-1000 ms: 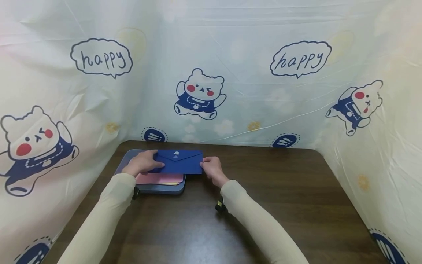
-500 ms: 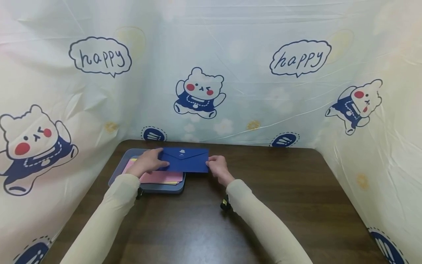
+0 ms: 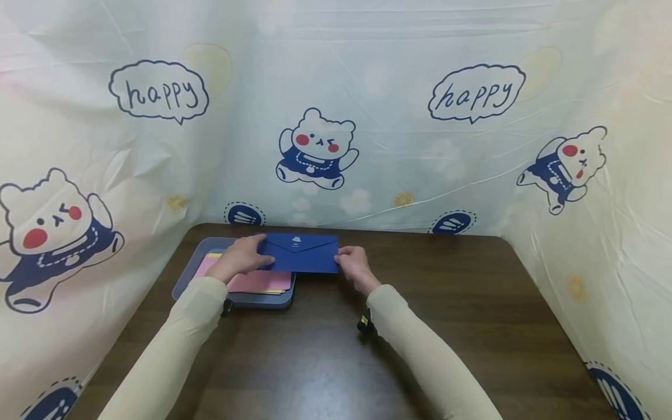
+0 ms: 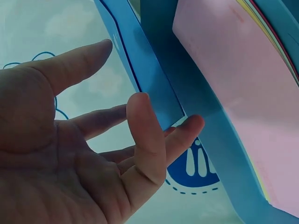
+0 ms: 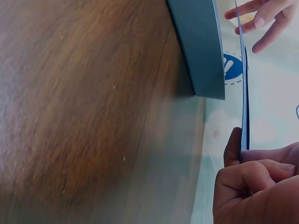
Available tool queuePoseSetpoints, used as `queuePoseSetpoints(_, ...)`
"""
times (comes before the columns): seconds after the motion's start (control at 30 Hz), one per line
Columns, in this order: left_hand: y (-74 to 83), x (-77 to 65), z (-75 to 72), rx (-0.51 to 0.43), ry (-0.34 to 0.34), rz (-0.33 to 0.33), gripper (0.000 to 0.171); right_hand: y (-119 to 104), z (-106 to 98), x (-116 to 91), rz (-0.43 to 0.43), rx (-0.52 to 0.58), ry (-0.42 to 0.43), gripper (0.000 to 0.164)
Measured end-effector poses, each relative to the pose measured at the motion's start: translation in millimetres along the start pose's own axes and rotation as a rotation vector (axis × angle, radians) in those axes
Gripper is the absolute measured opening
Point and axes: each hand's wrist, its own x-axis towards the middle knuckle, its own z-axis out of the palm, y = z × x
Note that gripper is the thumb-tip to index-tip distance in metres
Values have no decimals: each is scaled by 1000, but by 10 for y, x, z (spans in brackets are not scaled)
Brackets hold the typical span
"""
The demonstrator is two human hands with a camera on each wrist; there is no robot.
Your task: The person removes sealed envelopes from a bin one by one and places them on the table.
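Note:
A dark blue envelope (image 3: 301, 254) with a pointed flap and a small white print is held up above the tray's right part. My right hand (image 3: 356, 268) pinches its right end between thumb and curled fingers, plain in the right wrist view. At the other end is my left hand (image 3: 242, 256), its fingers spread and fairly straight. In the left wrist view some of these fingers (image 4: 100, 122) pass behind the envelope (image 4: 149, 79); whether they touch it I cannot tell. Pink paper pieces (image 3: 259, 282) lie below, over yellow ones.
The blue-grey tray (image 3: 262, 300) bearing the paper stands at the back left of the brown wooden table (image 3: 420, 303). A pale curtain (image 3: 394, 146) printed with bears surrounds the table's back and sides. Black wrist cameras (image 3: 366, 321) sit under both sleeves.
The envelope has moved to the right and slightly away from me, with both hands moving along. More of the pink paper and the tray's left part now shows.

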Motion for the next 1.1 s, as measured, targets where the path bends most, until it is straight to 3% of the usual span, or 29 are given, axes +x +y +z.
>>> queuePoseSetpoints(0.37, 84, 52, 41, 19, 3, 68, 76, 46, -125, 42, -27, 44, 19, 27)
queuePoseSetpoints(0.73, 123, 20, 153, -29, 4, 97, 79, 113, -263, 90, -15, 27, 35, 27)
queuePoseSetpoints(0.97, 274, -116, 240, -28, 141, 80, 79, 155, -335, 122, -1, 64, 46, 26)
queuePoseSetpoints(1.1, 353, -198, 318, -38, 203, 118, 54, 172, -392, 150, 9, 86, 39, 26)
